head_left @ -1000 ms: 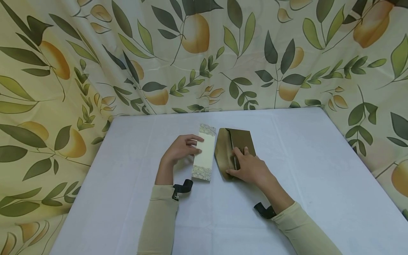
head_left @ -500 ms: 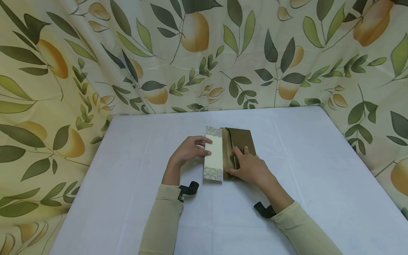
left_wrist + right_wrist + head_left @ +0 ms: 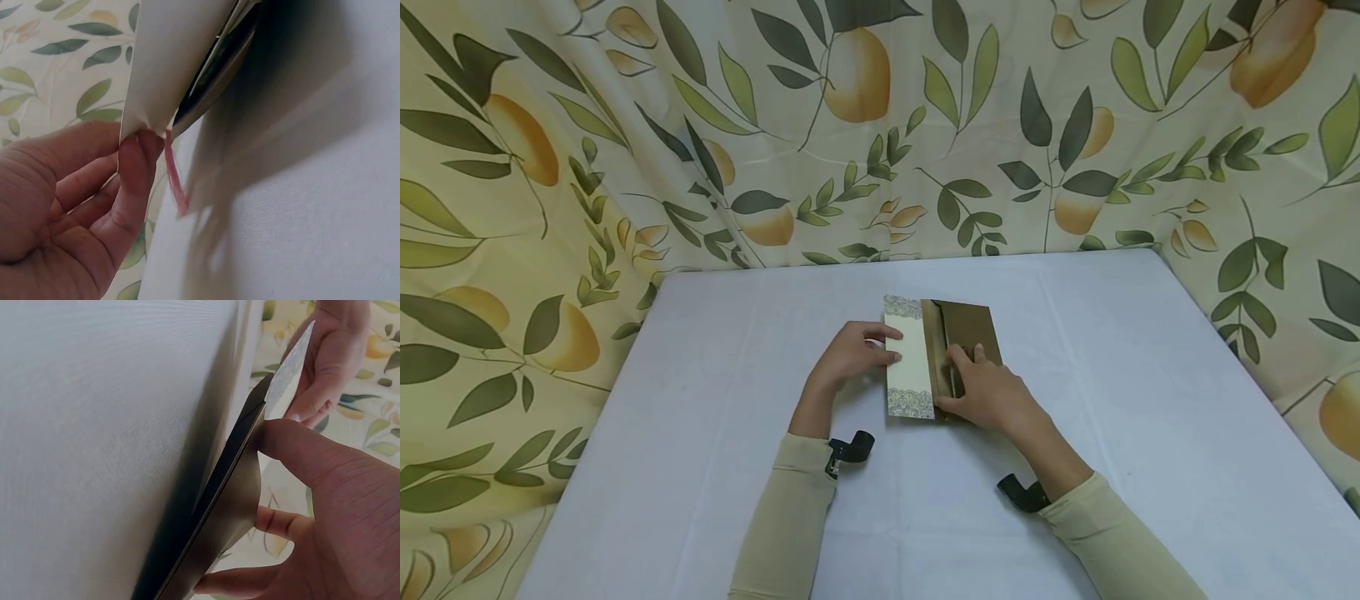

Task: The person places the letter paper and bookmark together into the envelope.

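My left hand [image 3: 853,354] pinches the left edge of a cream card [image 3: 908,362] with grey lace-patterned bands at both ends. In the left wrist view a thin pink ribbon [image 3: 175,178] hangs beside the pinching fingertips. The card's right part overlaps the flap side of a gold-brown envelope [image 3: 972,323], hiding most of the flap. My right hand [image 3: 992,392] holds this envelope, thumb near its lower edge and fingers bent over its face. From the right wrist, the envelope [image 3: 231,509] appears as a narrow slanted shape with the card's corner [image 3: 292,372] beyond the thumb.
A white cloth [image 3: 700,500] covers the table under both hands. Behind and to the sides hangs a curtain [image 3: 857,183] printed with fruit and leaves. Small black wrist cameras [image 3: 853,447] stick out from both forearms near the work.
My left hand has carried the card to the right, from beside the envelope to over its flap. My right hand and the envelope have stayed nearly still.
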